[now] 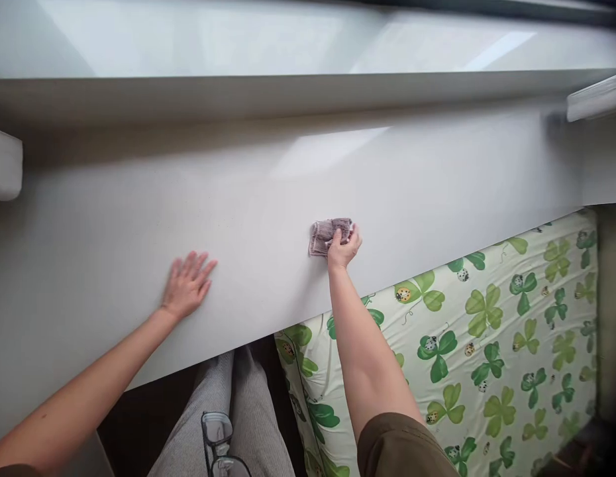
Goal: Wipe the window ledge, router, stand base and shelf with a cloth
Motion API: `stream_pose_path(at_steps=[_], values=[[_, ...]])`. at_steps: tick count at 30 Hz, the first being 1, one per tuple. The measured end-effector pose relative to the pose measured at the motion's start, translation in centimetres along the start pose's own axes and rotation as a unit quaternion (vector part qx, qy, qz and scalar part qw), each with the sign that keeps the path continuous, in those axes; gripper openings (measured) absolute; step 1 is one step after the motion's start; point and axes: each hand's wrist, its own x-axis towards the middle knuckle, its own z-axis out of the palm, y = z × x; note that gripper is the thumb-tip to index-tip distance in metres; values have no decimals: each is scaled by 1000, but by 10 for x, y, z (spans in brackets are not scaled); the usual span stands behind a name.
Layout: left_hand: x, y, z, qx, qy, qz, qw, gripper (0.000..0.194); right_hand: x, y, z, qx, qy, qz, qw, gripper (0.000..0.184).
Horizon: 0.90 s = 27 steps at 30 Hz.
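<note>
My right hand point(344, 248) grips a small crumpled purple-grey cloth point(324, 234) and presses it against a wide white panel point(387, 192), near its middle. My left hand point(187, 285) lies flat on the same panel further left, fingers stretched out and apart, holding nothing. Both forearms reach up from the bottom of the view.
A white ledge point(288, 86) runs along above the panel. A mattress point(487, 344) in a sheet printed with green clovers and ladybirds lies at the lower right. Striped trousers point(258, 411) and a pair of glasses point(218, 444) hanging from my front show below.
</note>
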Motion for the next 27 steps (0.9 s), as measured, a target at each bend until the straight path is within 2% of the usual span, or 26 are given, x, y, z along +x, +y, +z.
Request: stream_pose_path(at_steps=[2,3,4,6,8,10,12,13,15,17,18,20,22,24,26,27], values=[[-14,-22,-8,22,52,-66,996,58,-10,8,4,-128,38,-126,983,49],[-19,-31,-10,30,74,-87,993,60,-15,12,9,-190,35,-168,967,54],[-22,-37,-12,37,91,-100,990,62,-19,15,13,-238,9,-181,954,56],[-26,-42,-12,44,104,-104,988,64,-20,18,23,-314,-25,-175,933,56],[-26,-42,-10,50,107,-99,988,66,-8,11,30,-382,-33,-162,909,57],[-26,-39,-8,53,110,-95,988,68,18,-6,40,-432,-30,-147,889,60],[-26,-37,-7,55,106,-100,988,69,52,-31,59,-458,-32,-140,878,62],[-26,-35,-7,54,102,-104,988,69,69,-45,75,-460,-38,-144,875,62],[-27,-34,-6,49,94,-112,988,68,96,-71,119,-460,-75,-170,868,62],[-27,-33,-5,42,88,-116,988,66,106,-92,175,-453,-140,-218,853,62],[-27,-33,-5,39,86,-119,988,65,100,-99,203,-453,-181,-252,836,62],[-28,-33,-5,37,78,-127,988,65,64,-101,250,-460,-274,-336,775,64],[-28,-33,-6,39,80,-132,987,64,-1,-85,268,-471,-372,-418,681,65],[-29,-34,-6,40,96,-131,986,62,-79,-53,251,-456,-478,-481,576,60],[-30,-35,-5,35,117,-132,984,62,-140,-17,209,-401,-599,-524,454,54],[-30,-35,-4,32,123,-136,982,62,-154,-3,185,-369,-643,-530,412,52]])
